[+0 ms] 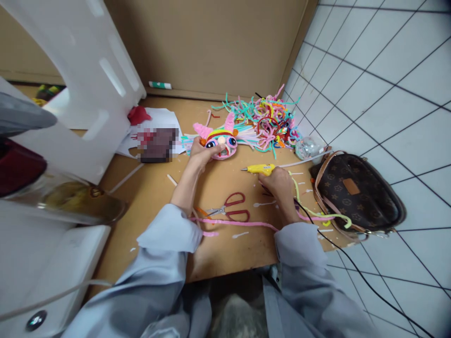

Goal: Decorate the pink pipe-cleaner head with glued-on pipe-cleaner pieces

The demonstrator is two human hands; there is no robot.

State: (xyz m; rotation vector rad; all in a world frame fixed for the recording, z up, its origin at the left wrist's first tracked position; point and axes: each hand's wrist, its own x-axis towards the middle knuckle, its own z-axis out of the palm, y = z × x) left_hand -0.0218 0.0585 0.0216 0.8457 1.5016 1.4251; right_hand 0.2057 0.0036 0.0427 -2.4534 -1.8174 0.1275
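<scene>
My left hand [200, 152] is closed round a pink pipe-cleaner animal head [220, 138] with big eyes, two pink ears and a striped band, holding it on the wooden table [225, 249]. My right hand [278, 183] grips a yellow hot glue gun [259, 169] lying low over the table, its nozzle pointing left toward the head and still a short gap away from it. A black cord [352, 267] runs from the gun off the table's right edge.
Red-handled scissors [230, 211] lie between my arms beside long pink [239, 223] and yellow-green pipe cleaners [317, 211]. A tangled pile of coloured pipe cleaners [268, 122] sits at the back. A brown patterned bag [355, 192] rests at the right edge. White plastic furniture [88, 80] stands left.
</scene>
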